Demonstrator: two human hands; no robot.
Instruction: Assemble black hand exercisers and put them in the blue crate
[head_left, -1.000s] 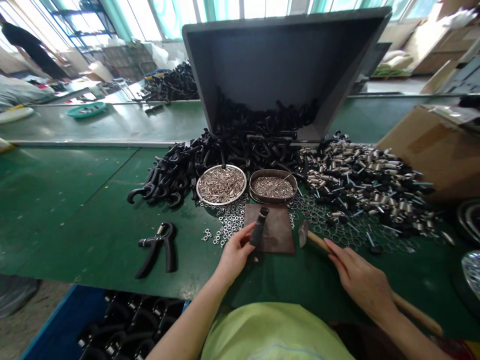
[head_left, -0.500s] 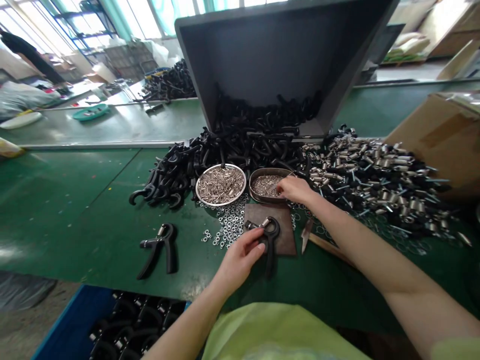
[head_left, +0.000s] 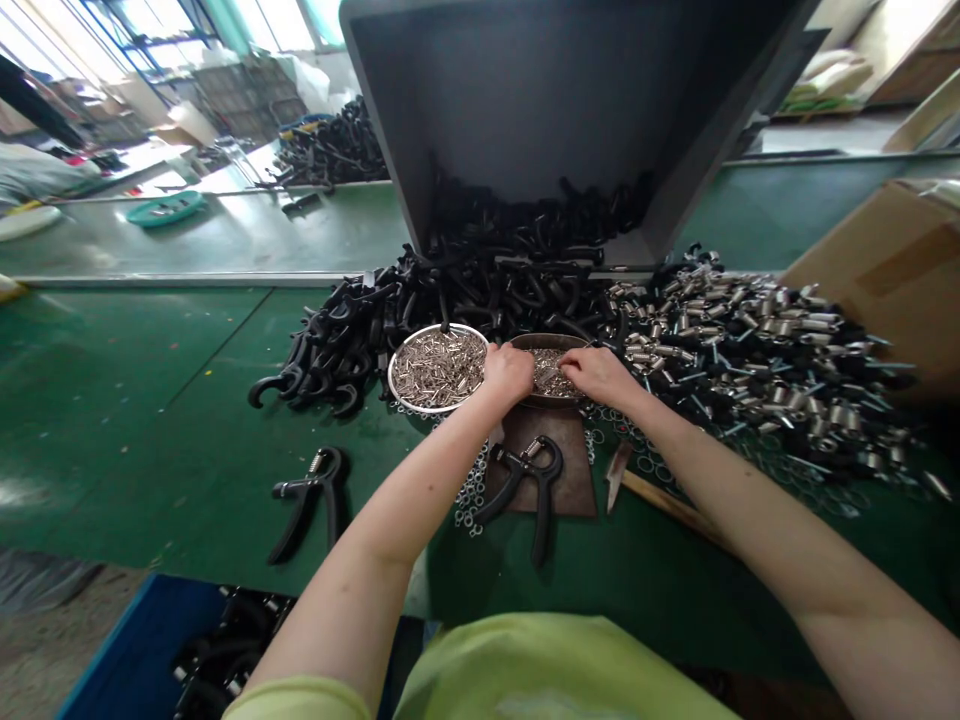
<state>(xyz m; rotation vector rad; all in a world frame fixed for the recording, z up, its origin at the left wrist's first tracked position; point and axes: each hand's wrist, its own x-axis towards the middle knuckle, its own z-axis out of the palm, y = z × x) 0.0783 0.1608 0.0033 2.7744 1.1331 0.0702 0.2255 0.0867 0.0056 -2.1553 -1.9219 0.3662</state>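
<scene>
My left hand [head_left: 510, 373] is curled between a round dish of small metal pins [head_left: 439, 370] and an oval tin of small metal parts [head_left: 551, 402]; its fingertips are hidden. My right hand [head_left: 598, 376] reaches over the tin's right side, thumb and fingers pinched together among the parts; anything between them is too small to make out. Below, a black hand gripper with a spring [head_left: 544, 480] rests partly on a brown metal plate [head_left: 577, 470], touched by neither hand. A second hand gripper [head_left: 307, 500] lies to the left.
A hammer [head_left: 660, 500] lies right of the plate. Small nuts [head_left: 470, 495] and rings are scattered nearby. Black handles [head_left: 337, 345] pile up before a large grey bin [head_left: 585, 110]. Springs with black parts [head_left: 750, 350] heap right, beside a cardboard box [head_left: 892, 280]. A blue crate [head_left: 112, 650] stands lower left.
My left hand has let go of the hand gripper on the plate and moved up and forward to the dish and tin. My right hand stays at the tin.
</scene>
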